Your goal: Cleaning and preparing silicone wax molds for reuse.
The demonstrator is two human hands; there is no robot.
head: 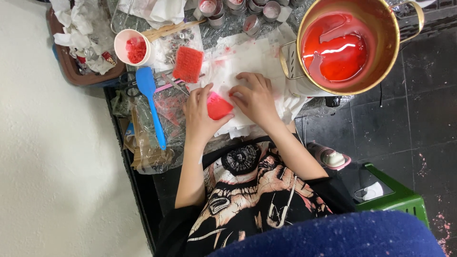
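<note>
Between both hands, a red slab (218, 106) lies on white paper (247, 57), long axis running ten to four; the left hand (199, 116) and right hand (254, 97) pinch its ends with curled fingers. At two o'clock stands a pot of red liquid (350, 45); at nine, a blue spatula (150, 100).

Pale plastered wall (52, 166), dark tiled floor (404, 114) with pink specks, green plastic stool (400, 197).

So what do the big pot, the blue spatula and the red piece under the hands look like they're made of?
The pot looks like metal with a polished gold finish: it reflects light and has thin wire-like handles. The blue spatula looks like matte silicone or plastic. The red piece between the left hand and right hand is smooth and opaque, possibly wax.
</note>
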